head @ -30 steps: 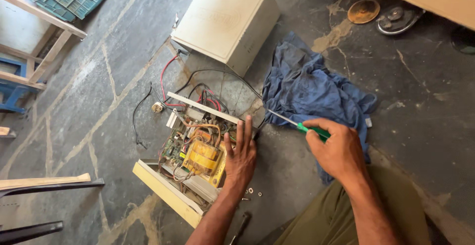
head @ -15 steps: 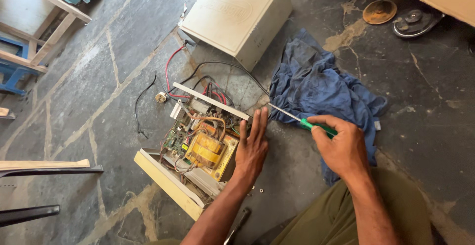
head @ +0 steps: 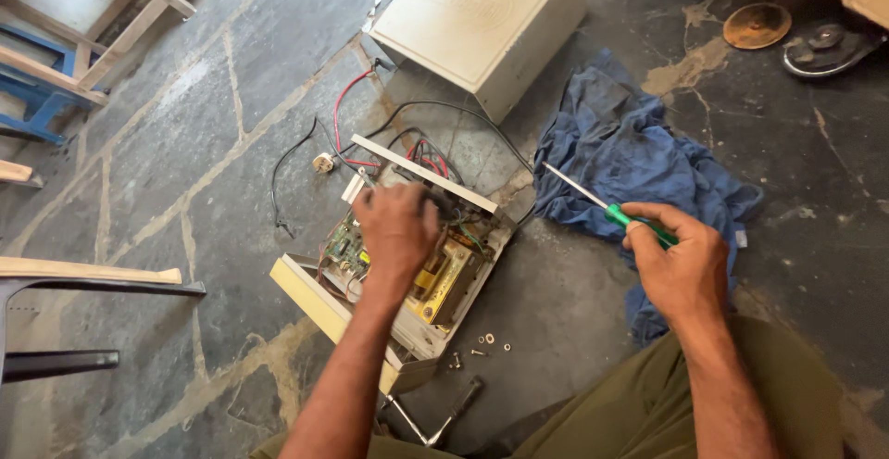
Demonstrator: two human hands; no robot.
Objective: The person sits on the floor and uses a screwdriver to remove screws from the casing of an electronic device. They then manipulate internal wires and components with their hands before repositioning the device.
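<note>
An opened electrical unit [head: 306,292] lies on the stone floor, showing a circuit board, a yellow transformer [head: 443,278] and red and black wires. My left hand [head: 398,232] reaches into it from above, fingers curled over the parts in its middle. Whether it grips anything I cannot tell. My right hand [head: 681,260] is shut on a green-handled screwdriver [head: 607,204], its metal shaft pointing up-left over a blue cloth [head: 630,158]. The screwdriver tip is clear of the unit.
The unit's cream metal cover [head: 482,24] lies behind it. Loose screws and nuts [head: 482,343] and a black-handled tool [head: 444,413] lie by its near corner. Wooden and blue furniture legs [head: 56,79] stand at left; a rusty disc [head: 757,24] lies at the far right.
My left hand moved from the unit's right edge, palm flat, leftward into its middle. My right hand with the screwdriver stayed almost still.
</note>
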